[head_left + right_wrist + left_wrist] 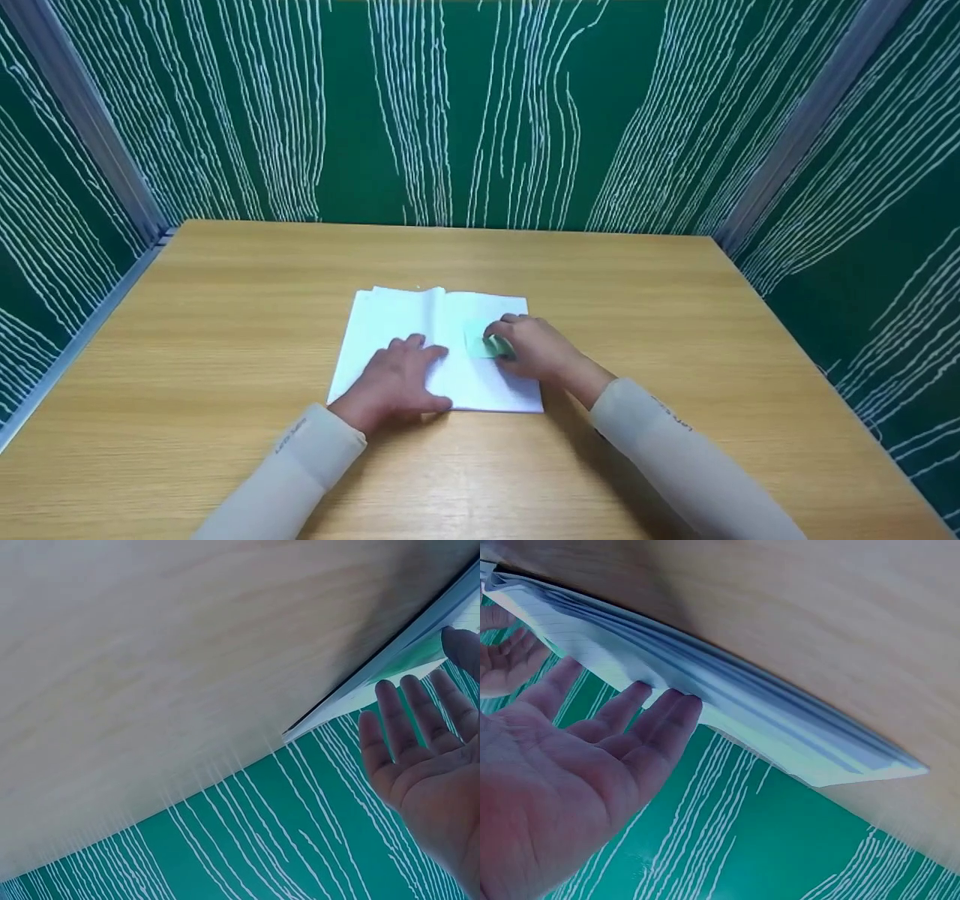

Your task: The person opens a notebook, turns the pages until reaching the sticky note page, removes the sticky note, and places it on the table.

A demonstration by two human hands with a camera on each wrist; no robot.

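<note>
An open notebook (480, 386) with white pages lies on the wooden table. On its right page is a pale green sticky note (475, 341); a darker green patch shows between the right thumb and fingers. My right hand (534, 346) is over this note, its fingers bent in the head view. The right wrist view shows the thumb (459, 645) at the note and the fingertips apart from it. My left hand (397, 375) rests on the left page near the fold, fingers spread. Seen from the left wrist, the fingertips (690, 709) touch the page.
The wooden table (262, 300) extends around the notebook. Green panels (480, 112) with white wavy lines stand behind it and at both sides, with grey posts (817, 112) at the corners. Light sleeves cover both forearms.
</note>
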